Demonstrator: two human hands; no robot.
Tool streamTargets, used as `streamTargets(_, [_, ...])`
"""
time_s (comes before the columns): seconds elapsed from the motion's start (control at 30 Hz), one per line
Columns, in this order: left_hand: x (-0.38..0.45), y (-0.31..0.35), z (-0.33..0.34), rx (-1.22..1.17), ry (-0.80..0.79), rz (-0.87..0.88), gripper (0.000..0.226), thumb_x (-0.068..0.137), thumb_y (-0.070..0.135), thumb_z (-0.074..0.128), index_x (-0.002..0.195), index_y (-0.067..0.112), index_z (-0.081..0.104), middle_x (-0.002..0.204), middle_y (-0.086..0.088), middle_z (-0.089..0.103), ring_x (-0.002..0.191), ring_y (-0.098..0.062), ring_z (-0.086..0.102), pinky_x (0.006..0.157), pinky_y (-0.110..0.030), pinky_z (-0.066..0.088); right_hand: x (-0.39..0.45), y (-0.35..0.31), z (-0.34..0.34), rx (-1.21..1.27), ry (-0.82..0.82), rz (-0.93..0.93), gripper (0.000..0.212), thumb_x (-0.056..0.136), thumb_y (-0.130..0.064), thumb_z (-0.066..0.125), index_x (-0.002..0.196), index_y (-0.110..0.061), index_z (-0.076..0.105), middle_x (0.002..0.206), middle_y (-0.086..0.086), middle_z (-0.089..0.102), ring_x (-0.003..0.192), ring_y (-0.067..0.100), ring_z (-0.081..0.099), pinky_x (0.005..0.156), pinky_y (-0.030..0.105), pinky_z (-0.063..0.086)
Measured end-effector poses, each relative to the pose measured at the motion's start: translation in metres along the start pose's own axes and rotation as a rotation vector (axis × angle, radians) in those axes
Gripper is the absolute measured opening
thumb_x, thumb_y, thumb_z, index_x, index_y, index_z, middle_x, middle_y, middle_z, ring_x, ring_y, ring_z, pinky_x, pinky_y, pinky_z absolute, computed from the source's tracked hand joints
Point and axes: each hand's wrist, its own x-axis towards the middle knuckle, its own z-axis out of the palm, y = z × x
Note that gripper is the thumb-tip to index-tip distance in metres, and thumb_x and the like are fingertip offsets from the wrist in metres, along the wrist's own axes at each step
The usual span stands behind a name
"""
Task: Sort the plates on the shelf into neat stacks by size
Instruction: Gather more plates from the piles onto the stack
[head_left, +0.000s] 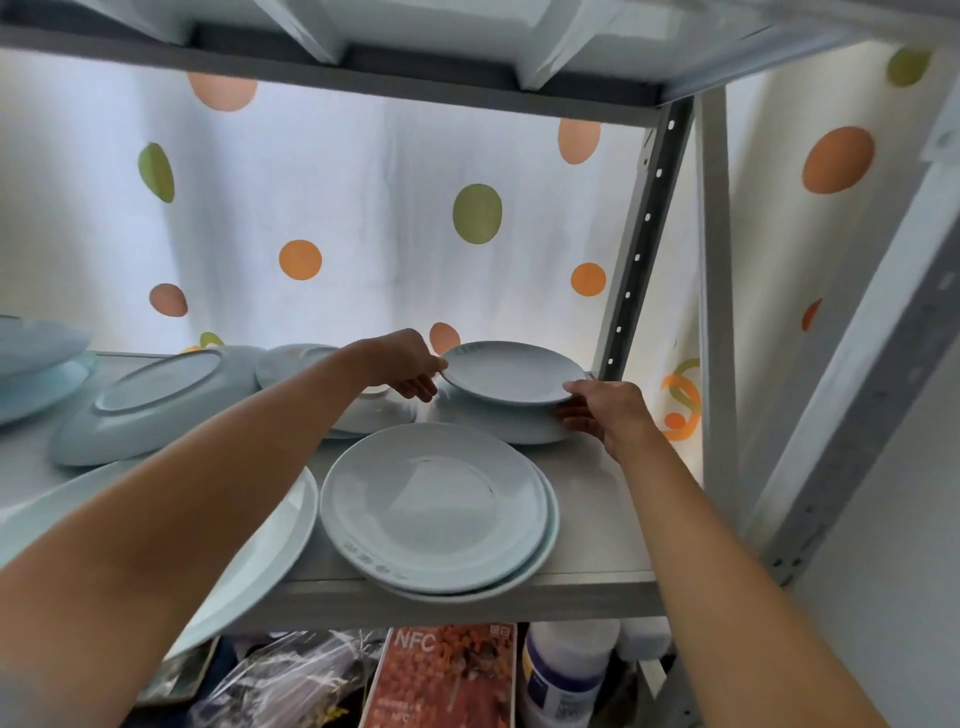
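Observation:
A small pale-blue plate (511, 371) is held level at the back right of the shelf, just above an upturned plate (498, 423). My left hand (408, 366) grips its left rim and my right hand (605, 410) grips its right rim. In front, two larger plates form a stack (436, 506) near the shelf's front edge. A big plate (270, 540) lies at the front left, partly hidden by my left arm. An upturned plate (150, 400) leans at the left, and more plates (41, 364) sit at the far left.
The grey shelf board (587, 530) ends in a front edge below the stack. A perforated metal upright (641, 239) stands close behind my right hand. A dotted curtain hangs behind. Bottles (566, 670), a red box (441, 675) and bags sit on the level below.

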Motion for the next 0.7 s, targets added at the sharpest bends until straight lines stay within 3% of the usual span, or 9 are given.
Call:
streamTargets(0.17, [-0.005,0.001,-0.004,-0.08,-0.011,0.036,0.025,0.095,0.012,0.057,0.101,-0.011,0.064,0.081,-0.014,0.071,0.059,-0.014,0.067,0.05,-0.018,0.053,-0.005,-0.01,0.003,-0.005,0.029,-0.031,0.005,0.083,0.005,0.066,0.085,0.008,0.063,0.069,0.018,0.064,0.043,0.021,0.064,0.043,0.025,0.055])
streamTargets(0.33, [-0.022,0.005,-0.025,-0.181,0.039,0.043,0.022,0.091,0.009,0.061,0.098,-0.011,0.067,0.069,-0.009,0.072,0.058,-0.013,0.068,0.05,-0.017,0.053,-0.025,-0.031,0.007,-0.002,0.023,-0.106,0.01,0.082,0.004,0.068,0.074,0.007,0.064,0.064,0.019,0.065,0.044,0.023,0.065,0.051,0.029,0.059])
streamTargets(0.43, [-0.042,0.007,-0.04,-0.243,0.027,0.053,0.015,0.089,0.007,0.063,0.092,-0.008,0.065,0.073,-0.013,0.069,0.05,-0.012,0.066,0.046,-0.016,0.05,-0.043,-0.041,0.011,-0.006,0.039,-0.159,0.011,0.082,0.002,0.066,0.073,0.006,0.064,0.064,0.018,0.064,0.041,0.02,0.061,0.045,0.026,0.055])
streamTargets(0.53, [-0.066,0.005,-0.053,-0.281,-0.042,0.05,0.013,0.089,0.009,0.064,0.085,-0.003,0.062,0.064,-0.01,0.062,0.042,-0.011,0.056,0.038,-0.015,0.039,-0.064,-0.047,0.014,-0.061,0.065,-0.192,0.013,0.082,-0.001,0.063,0.071,0.005,0.065,0.064,0.017,0.064,0.04,0.018,0.055,0.04,0.023,0.049])
streamTargets(0.7, [-0.103,-0.006,-0.061,-0.183,-0.129,0.047,0.018,0.092,0.015,0.059,0.086,-0.001,0.064,0.058,-0.004,0.059,0.045,-0.01,0.043,0.039,-0.014,0.031,-0.1,-0.044,0.014,-0.044,0.09,-0.196,0.016,0.082,0.002,0.058,0.067,0.005,0.06,0.054,0.016,0.058,0.042,0.021,0.046,0.038,0.024,0.039])
